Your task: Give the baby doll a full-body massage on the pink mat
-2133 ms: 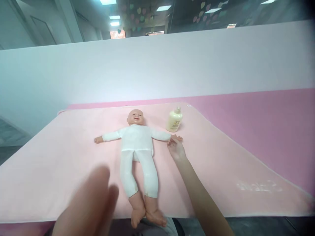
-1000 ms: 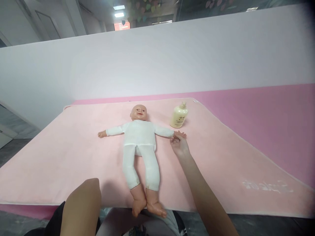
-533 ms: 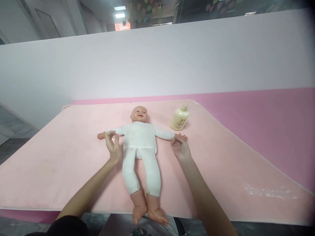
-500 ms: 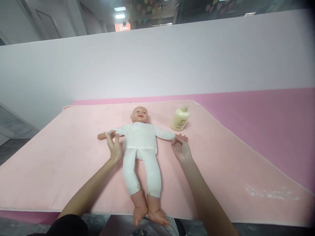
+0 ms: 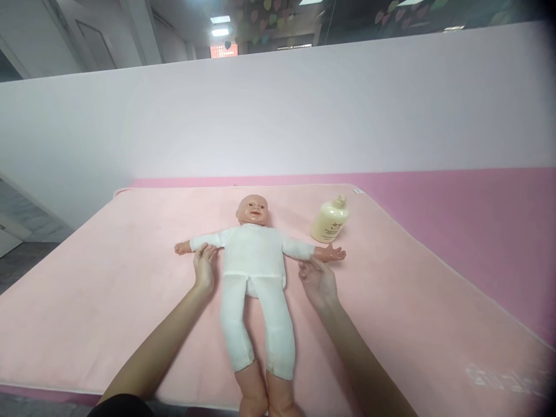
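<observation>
Baby doll (image 5: 256, 272) lies face-up mid-mat (image 5: 108, 278), feet past the near edge; left hand (image 5: 204, 267) and right hand (image 5: 318, 280), fingers loose, gripping nothing, touch its sleeves, so a tug could slide it off, or knock the lotion bottle (image 5: 330, 219).

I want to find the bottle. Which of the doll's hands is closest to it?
The doll's hand on the picture's right, past your right hand. The bottle stands just behind it; the other doll hand lies far across the blanket.
</observation>
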{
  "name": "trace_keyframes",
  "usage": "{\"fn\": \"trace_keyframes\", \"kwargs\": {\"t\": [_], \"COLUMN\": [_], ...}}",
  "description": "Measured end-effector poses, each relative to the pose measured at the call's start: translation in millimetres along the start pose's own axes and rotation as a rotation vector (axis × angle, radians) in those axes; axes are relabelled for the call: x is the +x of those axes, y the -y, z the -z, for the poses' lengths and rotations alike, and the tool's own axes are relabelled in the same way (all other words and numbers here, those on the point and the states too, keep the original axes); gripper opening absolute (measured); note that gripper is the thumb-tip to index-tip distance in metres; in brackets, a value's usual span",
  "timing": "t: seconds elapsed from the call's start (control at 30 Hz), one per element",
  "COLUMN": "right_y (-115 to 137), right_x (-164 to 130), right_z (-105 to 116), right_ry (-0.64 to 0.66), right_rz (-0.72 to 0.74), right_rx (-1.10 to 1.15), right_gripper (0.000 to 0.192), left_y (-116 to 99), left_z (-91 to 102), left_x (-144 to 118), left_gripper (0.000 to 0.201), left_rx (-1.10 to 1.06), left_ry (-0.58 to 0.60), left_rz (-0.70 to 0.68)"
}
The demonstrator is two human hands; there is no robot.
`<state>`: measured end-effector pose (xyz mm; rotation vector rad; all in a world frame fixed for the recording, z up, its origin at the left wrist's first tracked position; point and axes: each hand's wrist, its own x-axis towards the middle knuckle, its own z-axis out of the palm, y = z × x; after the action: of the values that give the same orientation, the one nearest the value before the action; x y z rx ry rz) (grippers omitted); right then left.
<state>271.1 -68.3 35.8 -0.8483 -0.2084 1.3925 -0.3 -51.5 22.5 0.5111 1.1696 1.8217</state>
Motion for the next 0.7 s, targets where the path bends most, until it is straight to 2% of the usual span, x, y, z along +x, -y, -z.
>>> {"fn": "trace_keyframes", "kwargs": {"t": [0.13,0.33,0.5,0.7], "right_y": [-9,-3,1,3], "right_x": [-7,-1,4,5], "right_z": [-5,-3,0,-1], "right_ry": [0.043,-0.023,-0.051,-0.081], "right_rz": [-0.024,-0.127,-0.162,-0.193], "right_rx": [-0.051,0.019,0.075,0.069], "right_gripper": [0.035,0.015,0.01,0.008], "left_y": [-5,2,1,2], "left_z": [2.9,3.7,4.3,6.6], "left_x": [3,-6,-4,-6], "left_gripper": [0.025,0.024,0.024,0.022], "left_rx": [-0.053,0.149,0.18,0.328], "left_ry": [0.072,0.264,0.239,0.334], "left_rz": [0.09,0.026,0.077,-0.052]}}
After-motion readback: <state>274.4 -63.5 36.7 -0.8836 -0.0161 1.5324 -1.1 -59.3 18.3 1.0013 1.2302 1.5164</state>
